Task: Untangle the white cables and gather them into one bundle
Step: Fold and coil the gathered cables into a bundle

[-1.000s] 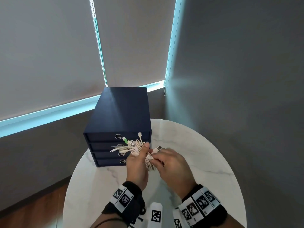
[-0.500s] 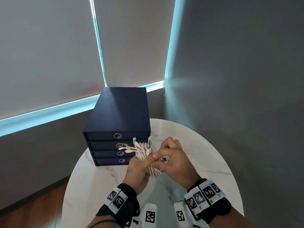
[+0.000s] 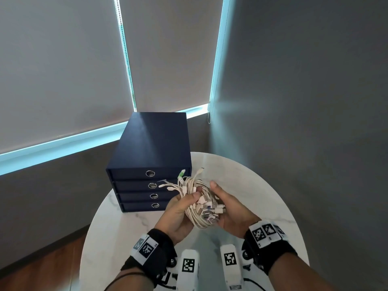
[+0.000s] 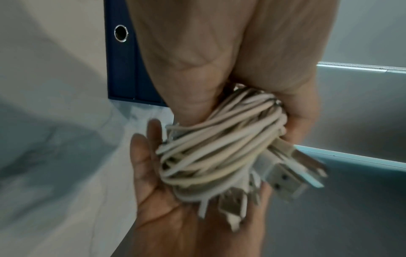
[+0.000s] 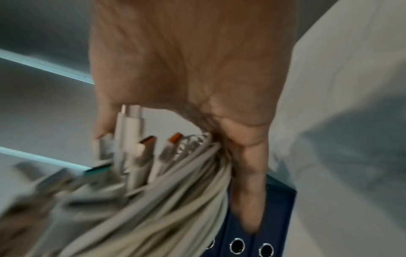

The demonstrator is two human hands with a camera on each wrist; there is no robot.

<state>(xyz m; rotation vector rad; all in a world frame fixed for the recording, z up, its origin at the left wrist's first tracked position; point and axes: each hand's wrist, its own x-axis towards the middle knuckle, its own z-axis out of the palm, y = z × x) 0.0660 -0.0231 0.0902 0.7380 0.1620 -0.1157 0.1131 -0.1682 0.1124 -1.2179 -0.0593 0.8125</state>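
Note:
A coiled bundle of white cables (image 3: 197, 216) hangs above the round table, between both hands. My left hand (image 3: 189, 198) grips it from the left, thumb across the top and fingers curled beneath; the left wrist view shows the coils (image 4: 219, 147) wedged under the left hand (image 4: 219, 69). My right hand (image 3: 226, 206) lies against the bundle's right side, palm inward, thumb straight up. Its fingers (image 4: 142, 144) show straight beneath the coils. USB plugs (image 5: 136, 149) cluster by the right hand (image 5: 186, 69). Thin connector ends (image 3: 182, 175) stick up toward the drawers.
A navy drawer box (image 3: 151, 148) with several ring-pull drawers stands at the back left of the white marble table (image 3: 262, 196). Grey blinds and a grey wall close in behind and to the right. Wooden floor (image 3: 42, 269) shows at the lower left.
The right hand has left off pinching a plug on top of the bundle and turned its palm against the bundle's right side. The bundle has tilted, plug ends now toward the right palm.

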